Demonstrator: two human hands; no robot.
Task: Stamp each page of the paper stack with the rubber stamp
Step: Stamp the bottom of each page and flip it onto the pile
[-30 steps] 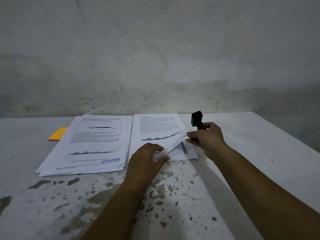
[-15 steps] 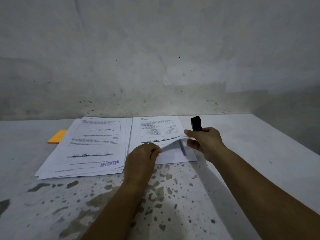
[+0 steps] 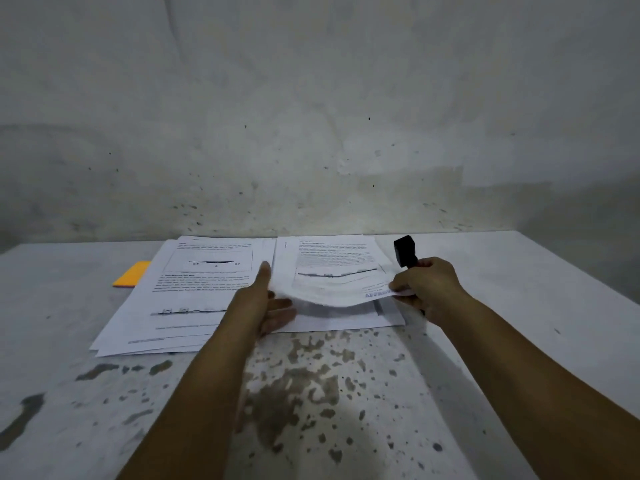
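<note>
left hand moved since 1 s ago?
Yes. The left hand slid left off the lifted page, toward the left paper stack, fingers now straight.

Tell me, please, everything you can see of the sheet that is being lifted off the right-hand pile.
The lifted sheet is thin white paper, printed with black text near the far edge and a dark line figure below. A blue stamp mark shows at its near right corner. The right hand, also holding the black stamp, pinches that corner. The near edge is raised and sagging; the far edge rests on the pile. The left hand, fingers straight, reaches under its left side.
</note>
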